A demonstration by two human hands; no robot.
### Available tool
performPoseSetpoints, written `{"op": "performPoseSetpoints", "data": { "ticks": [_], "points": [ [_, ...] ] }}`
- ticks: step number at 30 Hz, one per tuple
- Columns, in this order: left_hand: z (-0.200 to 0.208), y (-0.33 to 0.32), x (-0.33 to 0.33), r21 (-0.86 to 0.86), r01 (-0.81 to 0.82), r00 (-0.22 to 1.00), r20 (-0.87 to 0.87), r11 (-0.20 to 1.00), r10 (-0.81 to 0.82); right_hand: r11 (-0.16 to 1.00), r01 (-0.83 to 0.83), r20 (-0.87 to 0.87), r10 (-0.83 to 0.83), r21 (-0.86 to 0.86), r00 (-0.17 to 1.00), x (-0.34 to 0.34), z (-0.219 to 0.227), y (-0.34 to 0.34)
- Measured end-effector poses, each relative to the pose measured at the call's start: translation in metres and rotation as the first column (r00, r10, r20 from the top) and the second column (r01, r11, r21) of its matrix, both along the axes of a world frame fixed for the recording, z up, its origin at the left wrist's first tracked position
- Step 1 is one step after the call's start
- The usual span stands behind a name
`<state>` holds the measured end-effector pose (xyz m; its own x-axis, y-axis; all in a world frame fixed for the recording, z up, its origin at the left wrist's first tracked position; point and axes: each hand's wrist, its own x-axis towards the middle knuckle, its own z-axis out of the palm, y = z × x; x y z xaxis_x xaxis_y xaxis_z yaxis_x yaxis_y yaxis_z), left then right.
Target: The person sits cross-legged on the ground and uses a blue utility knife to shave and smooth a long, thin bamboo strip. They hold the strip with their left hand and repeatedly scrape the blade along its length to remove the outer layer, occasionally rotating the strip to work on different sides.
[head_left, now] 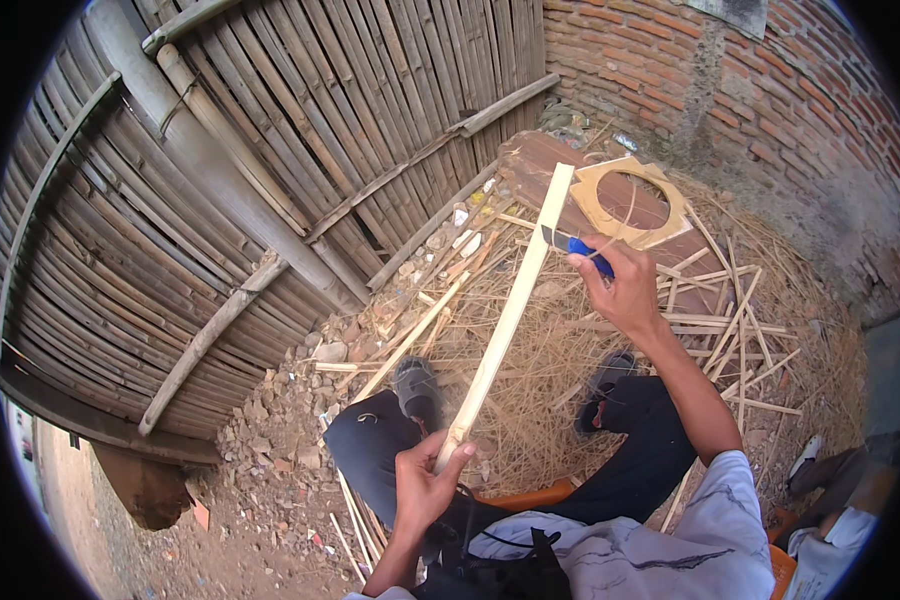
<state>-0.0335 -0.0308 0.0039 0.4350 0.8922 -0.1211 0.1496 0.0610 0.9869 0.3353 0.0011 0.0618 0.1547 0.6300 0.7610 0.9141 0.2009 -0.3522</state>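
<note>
A long pale strip, apparently split bamboo [510, 310], slants up and away from my lap. Its near end is gripped by my left hand [427, 480], thumb on top and fingers wrapped round. My right hand [622, 283] is closed on a blue-handled utility knife [592, 256]. The knife's dark blade lies against the strip's right edge, not far below its far end. Beyond the knife, a flat tan board with a round hole [610, 218] rests on a brown wooden plank [532, 160].
Loose thin strips [735, 335] lie on the right among curly shavings [540, 375]. Stones and rubble [290, 420] cover the left ground. A bamboo fence [370, 110] stands at left, a brick wall [660, 60] behind. Another person's leg [828, 475] shows at lower right.
</note>
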Motion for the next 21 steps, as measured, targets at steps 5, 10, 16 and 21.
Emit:
{"op": "performPoseSetpoints", "data": {
  "ticks": [5,10,16,21],
  "points": [
    [-0.003,-0.006,-0.009,-0.042,0.017,1.0,0.005,0.999,-0.017,0.994,0.099,-0.058,-0.102,-0.055,0.993,0.03,0.006,0.007],
    [-0.009,-0.009,-0.027,-0.076,0.048,0.993,-0.103,0.996,-0.055,0.943,0.308,-0.172,-0.327,-0.128,0.929,0.074,0.02,0.018],
    [-0.021,-0.005,-0.037,0.042,-0.024,0.985,-0.172,0.999,0.031,0.716,0.318,-0.025,-0.424,-0.622,0.905,0.113,-0.01,0.003],
    [-0.011,0.013,-0.016,0.185,-0.048,0.971,-0.22,0.981,0.089,0.526,0.103,0.106,-0.023,-0.844,0.994,0.103,-0.062,-0.008]
  ]
}}
